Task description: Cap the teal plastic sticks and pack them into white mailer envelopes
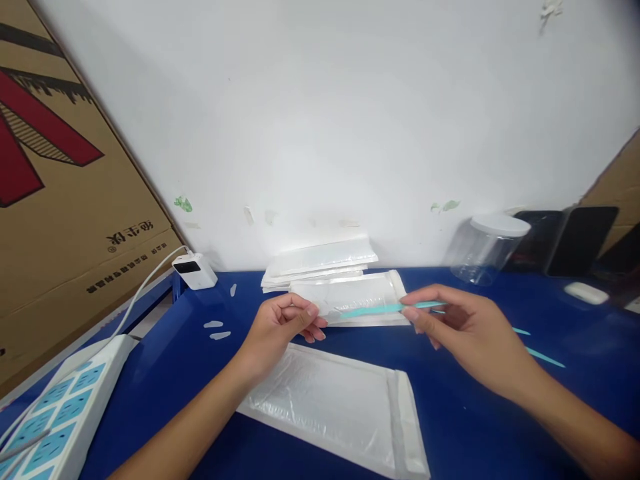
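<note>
My right hand (455,323) pinches a slim turquoise eyebrow razor (373,310), its thin end pointing left. My left hand (287,323) is closed, thumb against fingers, on a small translucent blade cover (324,308) close to the razor's tip; whether the two touch I cannot tell. Behind the razor lies a clear-and-white plastic sleeve (345,290). Nearer to me, partly under my left forearm, lies a larger sleeve (335,407). More turquoise razors (546,357) lie on the table, partly hidden by my right hand. Several small translucent covers (220,335) lie to the left.
Against the wall, a stack of white sleeves (320,257) rests on the blue table (165,413). A white charger (195,271) and power strip (95,393) stand left, near a cardboard box (75,220). At right are a clear jar (483,253), dark phone-like slabs (583,240) and a white case (586,293).
</note>
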Tool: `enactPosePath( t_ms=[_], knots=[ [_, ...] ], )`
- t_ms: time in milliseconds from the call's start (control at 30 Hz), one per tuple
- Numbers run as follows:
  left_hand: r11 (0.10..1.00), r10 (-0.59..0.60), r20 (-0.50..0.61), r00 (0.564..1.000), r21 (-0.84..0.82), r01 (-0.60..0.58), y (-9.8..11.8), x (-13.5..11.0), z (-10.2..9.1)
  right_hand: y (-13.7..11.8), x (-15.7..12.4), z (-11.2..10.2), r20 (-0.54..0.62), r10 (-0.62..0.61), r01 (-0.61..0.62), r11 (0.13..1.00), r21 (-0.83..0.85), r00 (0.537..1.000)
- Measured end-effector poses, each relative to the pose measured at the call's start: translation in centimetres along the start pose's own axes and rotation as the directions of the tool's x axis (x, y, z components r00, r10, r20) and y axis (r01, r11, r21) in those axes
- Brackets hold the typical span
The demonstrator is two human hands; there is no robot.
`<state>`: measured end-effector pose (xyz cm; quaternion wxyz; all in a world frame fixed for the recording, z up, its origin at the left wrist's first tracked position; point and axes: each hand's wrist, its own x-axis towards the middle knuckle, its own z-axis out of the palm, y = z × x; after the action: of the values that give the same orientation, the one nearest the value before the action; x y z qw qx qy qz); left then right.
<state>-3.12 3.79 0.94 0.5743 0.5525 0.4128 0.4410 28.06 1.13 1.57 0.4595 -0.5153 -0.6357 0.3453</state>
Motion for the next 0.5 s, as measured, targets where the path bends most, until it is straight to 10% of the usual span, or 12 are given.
enactPosePath(
  t_ms=[500],
  knots=[
    [0.999,-0.022,0.024,0.999,0.028,0.022,0.01,-0.42,0.99,-0.22,-0.24,0.63,-0.074,0.000,-0.002,1.000,-0.019,0.997]
  ],
)
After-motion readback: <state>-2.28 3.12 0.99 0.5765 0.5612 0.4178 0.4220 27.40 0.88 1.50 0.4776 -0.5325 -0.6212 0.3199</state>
